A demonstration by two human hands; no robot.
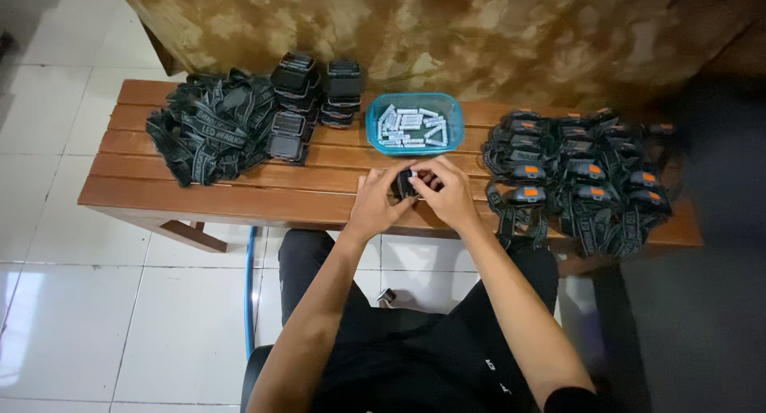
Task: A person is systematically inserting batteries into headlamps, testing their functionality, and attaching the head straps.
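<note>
The tabletop point(239, 193) is reddish-brown wood, and the tray point(414, 123) on it is light blue, filled with white batteries point(411, 128). The straps point(209, 126) are black with grey lettering. The headlamps point(578, 173) are black with orange buttons.

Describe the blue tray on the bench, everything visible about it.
The blue tray is a shallow, rounded-corner rectangular container, apparently translucent plastic. It sits flat on the wooden bench, near the back middle, between stacked black lamp housings and a heap of headlamps with orange buttons. It holds a loose pile of small white cylinders, likely batteries. Neither hand touches it; both work just in front of it.
</note>
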